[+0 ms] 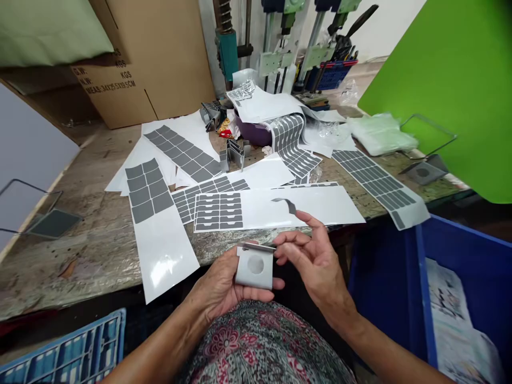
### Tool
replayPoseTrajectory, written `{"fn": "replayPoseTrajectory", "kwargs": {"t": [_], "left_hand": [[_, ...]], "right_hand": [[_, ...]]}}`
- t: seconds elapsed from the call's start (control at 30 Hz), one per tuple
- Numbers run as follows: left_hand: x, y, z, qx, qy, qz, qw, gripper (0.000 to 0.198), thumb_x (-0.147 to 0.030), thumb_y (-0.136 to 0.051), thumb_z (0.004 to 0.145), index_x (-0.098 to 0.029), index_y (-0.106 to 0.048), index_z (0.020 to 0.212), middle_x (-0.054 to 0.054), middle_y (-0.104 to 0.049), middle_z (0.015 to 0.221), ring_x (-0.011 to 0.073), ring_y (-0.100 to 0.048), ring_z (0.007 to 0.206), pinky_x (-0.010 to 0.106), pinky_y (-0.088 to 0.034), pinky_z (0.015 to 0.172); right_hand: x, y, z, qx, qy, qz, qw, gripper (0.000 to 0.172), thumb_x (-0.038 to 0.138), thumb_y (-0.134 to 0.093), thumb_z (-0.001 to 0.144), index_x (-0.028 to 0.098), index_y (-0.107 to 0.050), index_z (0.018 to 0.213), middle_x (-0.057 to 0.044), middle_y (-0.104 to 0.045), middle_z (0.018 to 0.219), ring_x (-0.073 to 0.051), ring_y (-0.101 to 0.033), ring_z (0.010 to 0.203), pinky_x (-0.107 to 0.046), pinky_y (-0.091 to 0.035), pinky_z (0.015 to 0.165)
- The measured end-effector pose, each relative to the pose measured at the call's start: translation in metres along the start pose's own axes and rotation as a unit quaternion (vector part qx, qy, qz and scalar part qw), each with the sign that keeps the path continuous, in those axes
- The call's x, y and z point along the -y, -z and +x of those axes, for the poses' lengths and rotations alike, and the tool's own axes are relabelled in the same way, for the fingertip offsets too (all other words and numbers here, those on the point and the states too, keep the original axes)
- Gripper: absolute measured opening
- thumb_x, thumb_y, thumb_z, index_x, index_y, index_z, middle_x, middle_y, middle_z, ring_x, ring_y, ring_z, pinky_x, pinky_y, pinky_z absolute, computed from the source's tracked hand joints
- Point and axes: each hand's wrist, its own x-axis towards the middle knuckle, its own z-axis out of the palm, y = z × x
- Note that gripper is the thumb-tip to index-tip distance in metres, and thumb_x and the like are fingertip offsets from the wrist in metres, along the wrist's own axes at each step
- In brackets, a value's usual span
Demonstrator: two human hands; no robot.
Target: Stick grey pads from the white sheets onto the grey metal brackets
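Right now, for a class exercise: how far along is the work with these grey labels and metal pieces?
Done, it seems: the bare part of the white backing sheet suggests labels were peeled from there. In hand: the left hand holds a bent metal bracket, with the right hand just beside it. Left: rows of grey labels remain on the sheets, and more brackets lie further back.

A small metal plate on the left hand, the right hand just beside it. Straight ahead of the grip, a sticker sheet near the edge of a workbench, more sticker sheets to its left, and a cardboard box at the far side of the bench. Right of the grip and lower, a plastic crate holding paper; left and lower, a second crate.
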Motion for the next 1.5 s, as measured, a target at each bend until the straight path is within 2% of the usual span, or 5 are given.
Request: {"fn": "replayPoseTrajectory", "kwargs": {"t": [0.7,0.97,1.23,1.4,1.5], "left_hand": [[0.001,-0.013,-0.002,-0.078,0.008,-0.021,0.997,0.033,-0.025,-0.057,0.09,0.0,-0.06,0.112,0.024,-0.071,0.103,0.0347,-0.074,0.083,0.03,-0.063,0.065],[0.011,-0.022,0.0,-0.062,0.023,0.035,0.997,0.034,-0.021,-0.066,0.082,-0.008,-0.06,0.113,0.018,-0.071,0.102,0.0292,-0.075,0.078,0.028,-0.062,0.062],[0.021,-0.035,0.015,0.023,0.083,0.123,0.989,0.04,-0.043,-0.061,0.087,-0.012,-0.058,0.113,0.013,-0.068,0.09,0.0241,-0.072,0.072,0.029,-0.057,0.056],[0.029,-0.036,0.024,-0.031,-0.069,0.25,0.965,0.037,-0.046,-0.06,0.088,-0.022,-0.056,0.116,0.004,-0.064,0.087,0.0135,-0.058,0.071,0.022,-0.048,0.059],[0.033,-0.043,0.033,0.0,-0.064,0.268,0.961,0.031,-0.044,-0.065,0.084,-0.019,-0.061,0.101,0.001,-0.063,0.081,0.0115,-0.054,0.067,0.022,-0.043,0.061]], "right_hand": [[-0.025,0.015,-0.007,-0.077,-0.049,0.053,0.994,0.037,0.032,-0.067,0.087,0.023,-0.047,0.116,0.0,-0.068,0.082,-0.011,-0.058,0.06,-0.024,-0.05,0.054],[-0.015,0.012,-0.012,-0.028,-0.005,0.001,1.0,0.045,0.024,-0.067,0.084,0.023,-0.044,0.122,-0.002,-0.07,0.087,-0.015,-0.064,0.07,-0.029,-0.055,0.063],[-0.005,0.024,-0.024,-0.087,0.091,-0.08,0.989,0.045,0.014,-0.064,0.083,0.027,-0.048,0.123,0.003,-0.061,0.077,-0.013,-0.059,0.067,-0.025,-0.049,0.061],[0.001,0.041,-0.032,-0.154,0.107,-0.091,0.978,0.051,0.013,-0.064,0.084,0.027,-0.043,0.128,0.004,-0.059,0.075,-0.013,-0.059,0.065,-0.025,-0.05,0.059],[-0.001,0.049,-0.037,-0.172,0.12,-0.093,0.973,0.052,0.012,-0.063,0.084,0.028,-0.042,0.129,0.003,-0.06,0.075,-0.014,-0.059,0.064,-0.026,-0.051,0.059]]}}
